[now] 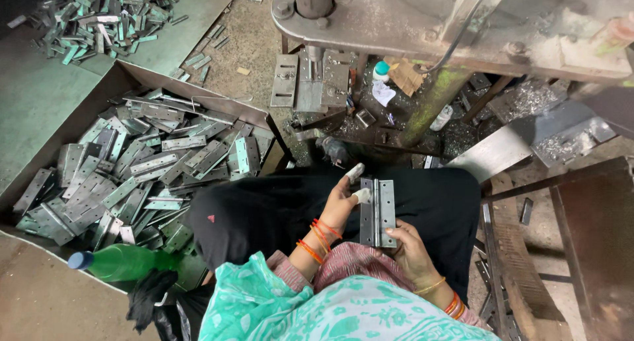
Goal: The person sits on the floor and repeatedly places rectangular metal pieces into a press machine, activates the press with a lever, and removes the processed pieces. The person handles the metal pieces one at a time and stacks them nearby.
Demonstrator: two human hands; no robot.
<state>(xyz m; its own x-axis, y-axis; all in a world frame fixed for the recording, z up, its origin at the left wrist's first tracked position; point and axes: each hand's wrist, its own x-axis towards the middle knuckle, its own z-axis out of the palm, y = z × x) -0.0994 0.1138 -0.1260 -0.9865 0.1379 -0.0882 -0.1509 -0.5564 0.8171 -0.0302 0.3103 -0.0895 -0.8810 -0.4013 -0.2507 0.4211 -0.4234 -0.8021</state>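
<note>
Fingers (391, 231) of the right hand (411, 252) pinch the lower right corner of a grey metal hinge (377, 211), thumb on its face, and it's held open flat above the lap. Left hand (343, 196) comes in from the other side: its taped fingertips sit against the hinge's left leaf near the top edge, one taped finger lifted clear and pointing away from the body. Long axis of the hinge runs straight away from the person, pin down the middle, a leaf on each side. So the hinge lies between the two hands, right hand at the near end, left hand at the far end, both touching it. Off to the left, well apart, a metal bin (218, 104) is heaped with more hinges (139, 176), and a green bottle (122, 262) lies at its near edge. Ahead, beyond the knees, stands the press (317, 77) with its worn steel frame.
</note>
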